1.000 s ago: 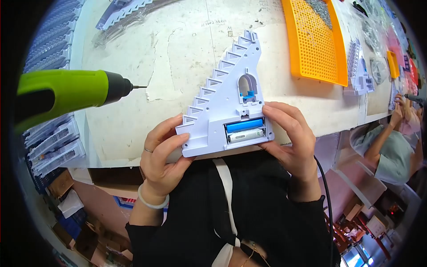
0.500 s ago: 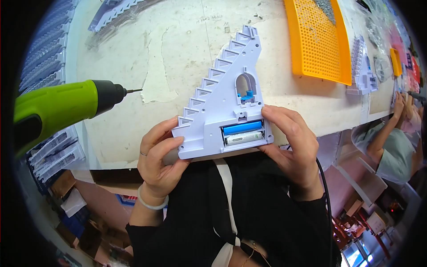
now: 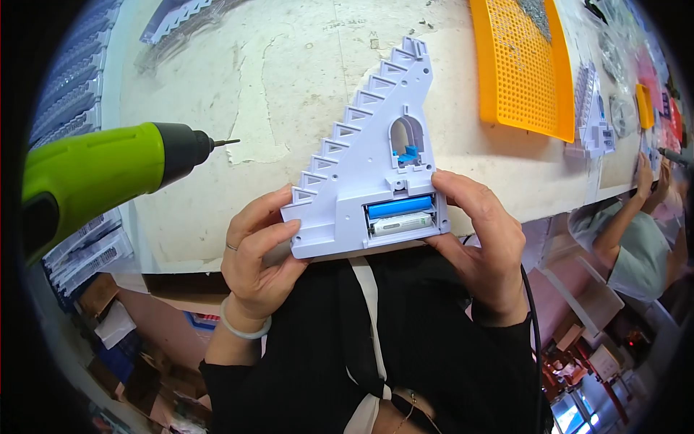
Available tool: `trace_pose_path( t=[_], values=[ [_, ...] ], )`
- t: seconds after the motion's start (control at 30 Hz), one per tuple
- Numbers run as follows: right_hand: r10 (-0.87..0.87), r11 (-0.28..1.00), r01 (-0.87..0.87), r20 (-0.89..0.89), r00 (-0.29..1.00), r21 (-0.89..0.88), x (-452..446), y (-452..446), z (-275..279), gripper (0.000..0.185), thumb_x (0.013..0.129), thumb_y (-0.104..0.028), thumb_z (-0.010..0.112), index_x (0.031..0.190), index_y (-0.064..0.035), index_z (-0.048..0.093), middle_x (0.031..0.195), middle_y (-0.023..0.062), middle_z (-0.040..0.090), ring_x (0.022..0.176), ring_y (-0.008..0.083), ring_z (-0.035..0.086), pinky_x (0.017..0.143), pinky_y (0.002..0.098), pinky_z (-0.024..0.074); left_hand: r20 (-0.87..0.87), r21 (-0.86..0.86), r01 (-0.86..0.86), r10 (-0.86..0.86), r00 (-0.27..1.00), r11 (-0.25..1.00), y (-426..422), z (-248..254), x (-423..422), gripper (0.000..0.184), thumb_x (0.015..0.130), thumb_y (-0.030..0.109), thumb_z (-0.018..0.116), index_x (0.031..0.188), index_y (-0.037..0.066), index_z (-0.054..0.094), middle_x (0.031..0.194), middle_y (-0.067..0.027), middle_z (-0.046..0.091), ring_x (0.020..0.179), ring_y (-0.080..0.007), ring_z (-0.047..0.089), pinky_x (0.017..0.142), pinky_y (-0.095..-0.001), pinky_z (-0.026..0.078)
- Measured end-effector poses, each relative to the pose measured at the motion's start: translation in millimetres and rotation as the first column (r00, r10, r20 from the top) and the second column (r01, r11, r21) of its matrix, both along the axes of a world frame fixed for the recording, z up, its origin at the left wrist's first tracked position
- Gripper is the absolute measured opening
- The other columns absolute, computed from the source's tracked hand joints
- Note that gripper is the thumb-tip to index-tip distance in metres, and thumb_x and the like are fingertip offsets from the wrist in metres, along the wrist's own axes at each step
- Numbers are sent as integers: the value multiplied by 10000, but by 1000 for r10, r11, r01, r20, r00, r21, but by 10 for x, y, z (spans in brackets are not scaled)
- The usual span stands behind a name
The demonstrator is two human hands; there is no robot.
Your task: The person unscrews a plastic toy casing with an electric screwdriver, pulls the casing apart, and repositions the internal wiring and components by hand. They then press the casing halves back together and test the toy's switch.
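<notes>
Between my two hands is a pale lavender plastic staircase-shaped toy housing [image 3: 361,170], its stepped edge toward the upper left. My left hand [image 3: 260,246] pinches its lower left corner, thumb below and fingers at the edge. My right hand [image 3: 483,242] grips the lower right side beside the battery compartment. In that uncovered compartment lie a blue battery [image 3: 400,207] and a white battery [image 3: 401,224], side by side. Above them is an arched opening with a small blue part [image 3: 408,155] at its base.
A green power screwdriver [image 3: 101,170] points in from the left, bit toward the housing. An orange perforated tray [image 3: 520,79] holding small metal pieces lies at the upper right. Another similar housing [image 3: 594,116] stands beyond it. Stacked lavender parts [image 3: 69,101] line the left; a co-worker's arm [image 3: 625,217] shows far right.
The view has shifted slightly, and the housing sits a little further right in it. Both hands keep their hold. The co-worker's hands at far right have moved a little.
</notes>
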State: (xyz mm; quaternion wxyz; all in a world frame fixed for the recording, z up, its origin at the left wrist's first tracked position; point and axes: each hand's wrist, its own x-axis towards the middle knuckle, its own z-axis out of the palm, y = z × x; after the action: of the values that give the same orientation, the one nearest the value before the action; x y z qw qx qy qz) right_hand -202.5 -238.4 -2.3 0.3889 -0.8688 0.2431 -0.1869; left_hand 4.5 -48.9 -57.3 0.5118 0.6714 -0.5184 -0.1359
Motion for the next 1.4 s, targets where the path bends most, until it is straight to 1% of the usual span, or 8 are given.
trace_pose_path(
  t=[0.07, 0.27, 0.57, 0.67, 1.03, 1.3, 1.37, 1.4],
  values=[
    [-24, 1000, 24, -25, 999, -3, 11, 20, 26, 614, 696, 80, 841, 1272, 22, 636, 1228, 209, 697, 1087, 307, 715, 918, 357, 583, -10, -2, 6, -6, 1000, 1000, 3, 2, 0, 444, 741, -70, 829, 1131, 20, 639, 1298, -255, 620, 1186, -343, 666, 958, -377, 597],
    [-28, 999, 27, -19, 999, -43, 25, 31, 33, 597, 718, 70, 840, 1275, 21, 631, 1216, 206, 701, 1079, 308, 720, 921, 359, 584, -4, -19, 31, -31, 1000, 999, -15, 6, 2, 454, 745, -75, 829, 1145, 8, 629, 1307, -272, 607, 1178, -366, 668, 945, -391, 604],
    [-27, 1000, 28, -80, 996, 2, 6, 32, 67, 621, 715, 92, 828, 1293, 15, 615, 1252, 213, 681, 1138, 311, 699, 948, 372, 583, -1, -31, 48, -48, 999, 998, -40, 28, 7, 435, 752, -82, 820, 1136, 3, 633, 1307, -276, 605, 1171, -366, 672, 939, -392, 606],
    [-33, 999, 34, -43, 999, 23, -5, 42, 37, 690, 671, 117, 799, 1316, 0, 583, 1275, 244, 646, 1141, 391, 672, 944, 411, 573, 12, -21, 46, -46, 999, 999, -20, 15, 10, 437, 752, -85, 816, 1139, 2, 633, 1310, -275, 604, 1172, -364, 670, 946, -391, 602],
    [-22, 999, 23, -3, 1000, 41, -27, 26, -31, 657, 687, 152, 749, 1309, 31, 577, 1251, 236, 654, 1132, 393, 672, 936, 403, 574, 8, 7, 34, -34, 999, 999, 0, 9, -5, 443, 752, -122, 766, 1155, 8, 638, 1341, -262, 588, 1218, -356, 643, 989, -392, 584],
    [-32, 999, 31, 38, 999, 18, -33, 1, -55, 568, 753, 125, 704, 1295, -7, 600, 1156, 206, 679, 1037, 376, 699, 863, 395, 584, 4, -6, 24, -24, 1000, 1000, 15, -39, -7, 430, 771, -85, 790, 1163, 10, 641, 1344, -248, 585, 1251, -342, 619, 1040, -402, 556],
    [-49, 998, 49, 2, 999, 27, -40, 11, -11, 603, 726, 157, 750, 1295, -3, 633, 1191, 158, 702, 1055, 273, 731, 931, 341, 593, 15, 1, 19, -19, 1000, 1000, 26, -41, -10, 433, 772, -73, 806, 1163, 14, 644, 1349, -242, 585, 1250, -338, 619, 1044, -397, 552],
    [-51, 998, 51, -1, 999, 39, -47, 20, -6, 600, 730, 151, 752, 1296, -8, 634, 1185, 153, 700, 1057, 273, 729, 929, 341, 594, 21, 4, 15, -15, 1000, 1000, 32, -44, -12, 434, 772, -67, 814, 1164, 16, 646, 1351, -238, 586, 1250, -336, 619, 1046, -395, 550]
  ],
)
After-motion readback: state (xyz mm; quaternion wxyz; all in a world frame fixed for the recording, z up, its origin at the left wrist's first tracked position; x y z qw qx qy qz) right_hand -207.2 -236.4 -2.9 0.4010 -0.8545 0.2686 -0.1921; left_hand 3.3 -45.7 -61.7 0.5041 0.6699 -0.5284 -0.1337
